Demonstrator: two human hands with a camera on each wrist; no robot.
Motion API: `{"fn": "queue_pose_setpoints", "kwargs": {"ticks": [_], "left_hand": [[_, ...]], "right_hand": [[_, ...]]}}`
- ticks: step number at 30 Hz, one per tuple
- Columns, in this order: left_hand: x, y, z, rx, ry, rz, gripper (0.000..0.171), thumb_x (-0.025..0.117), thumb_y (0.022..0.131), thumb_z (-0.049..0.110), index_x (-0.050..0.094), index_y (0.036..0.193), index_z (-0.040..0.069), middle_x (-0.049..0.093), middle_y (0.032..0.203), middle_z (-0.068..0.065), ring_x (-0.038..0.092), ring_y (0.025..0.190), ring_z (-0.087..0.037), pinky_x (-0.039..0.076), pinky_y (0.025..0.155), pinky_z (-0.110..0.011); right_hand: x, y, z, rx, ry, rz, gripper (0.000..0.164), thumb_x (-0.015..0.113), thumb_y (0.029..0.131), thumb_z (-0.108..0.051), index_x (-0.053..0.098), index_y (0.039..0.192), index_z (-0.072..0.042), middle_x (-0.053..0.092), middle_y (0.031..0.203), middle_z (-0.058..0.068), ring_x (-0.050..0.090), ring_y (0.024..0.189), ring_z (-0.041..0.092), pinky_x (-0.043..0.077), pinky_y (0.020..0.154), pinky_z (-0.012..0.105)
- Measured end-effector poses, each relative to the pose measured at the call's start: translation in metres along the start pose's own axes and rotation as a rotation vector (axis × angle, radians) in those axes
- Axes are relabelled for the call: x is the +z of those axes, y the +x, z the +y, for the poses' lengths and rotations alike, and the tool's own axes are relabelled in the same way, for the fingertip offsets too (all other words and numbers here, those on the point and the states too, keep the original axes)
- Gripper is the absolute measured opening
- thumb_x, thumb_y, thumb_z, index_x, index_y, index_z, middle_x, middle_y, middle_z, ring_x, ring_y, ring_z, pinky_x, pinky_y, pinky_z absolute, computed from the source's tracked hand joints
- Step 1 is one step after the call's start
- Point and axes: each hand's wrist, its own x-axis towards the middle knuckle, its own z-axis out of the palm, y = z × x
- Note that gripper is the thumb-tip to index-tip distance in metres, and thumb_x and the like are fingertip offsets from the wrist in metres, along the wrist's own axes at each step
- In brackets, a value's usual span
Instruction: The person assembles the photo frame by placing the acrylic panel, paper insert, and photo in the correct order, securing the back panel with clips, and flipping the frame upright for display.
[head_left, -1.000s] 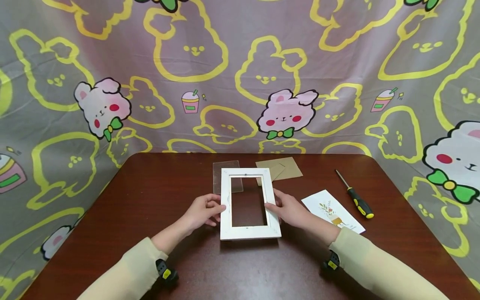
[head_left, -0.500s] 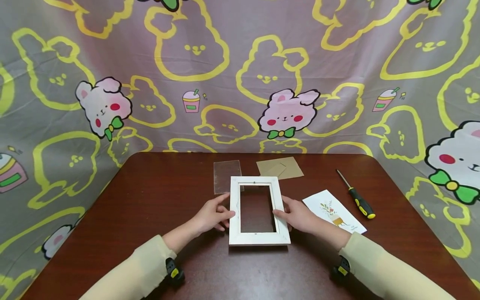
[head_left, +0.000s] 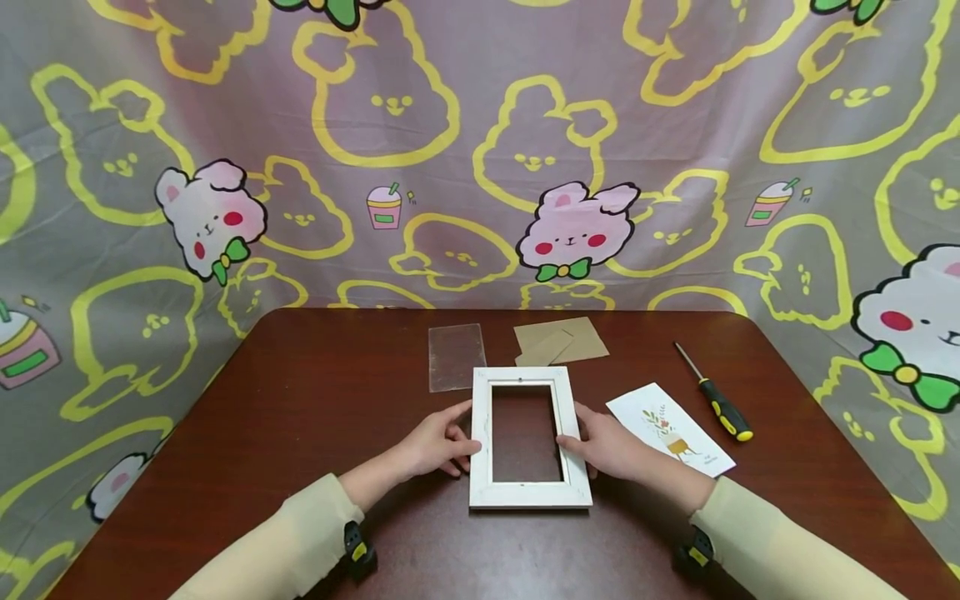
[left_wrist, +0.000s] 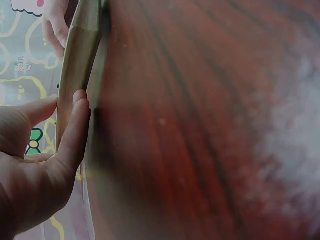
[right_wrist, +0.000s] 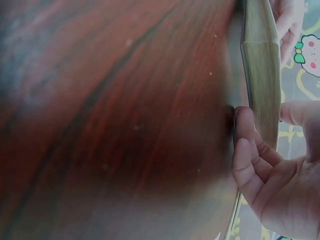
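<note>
A white picture frame [head_left: 528, 497] with an open middle lies level between both hands, close over the brown table. My left hand [head_left: 438, 442] pinches its left side, thumb on top and fingers at the underside. On the opposite side my right hand [head_left: 611, 446] grips it the same way, thumb over the top face. Both wrist views show the frame's bare wooden edge [left_wrist: 75, 65] between thumb and fingers. Through the opening only the tabletop shows.
Behind the frame lie a clear rectangular sheet [head_left: 456, 357] and a tan backing board [head_left: 585, 337] with a smaller tan piece [head_left: 542, 348] on it. To the right are a printed card [head_left: 667, 425] and a black-and-yellow screwdriver [head_left: 722, 404]. A patterned curtain [head_left: 450, 108] hangs behind the table [head_left: 300, 375].
Both hands have brought the picture frame toward the body and somewhat right, lower toward the table. It no longer overlaps the clear sheet as much. The other items stayed put.
</note>
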Motion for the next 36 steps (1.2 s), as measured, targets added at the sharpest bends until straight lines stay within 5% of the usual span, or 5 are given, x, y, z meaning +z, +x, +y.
{"fn": "queue_pose_setpoints", "kwargs": {"ticks": [36], "left_hand": [[0.0047, 0.0013, -0.0009, -0.017, 0.071, -0.012, 0.073, 0.07, 0.089, 0.005, 0.026, 0.147, -0.009, 0.061, 0.075, -0.006, 0.066, 0.062, -0.023, 0.054, 0.053, -0.035]], "right_hand": [[-0.007, 0.0016, 0.0075, -0.039, 0.018, -0.141, 0.046, 0.06, 0.098, -0.021, 0.04, 0.132, 0.002, 0.057, 0.059, 0.001, 0.053, 0.042, 0.019, 0.044, 0.043, 0.034]]}}
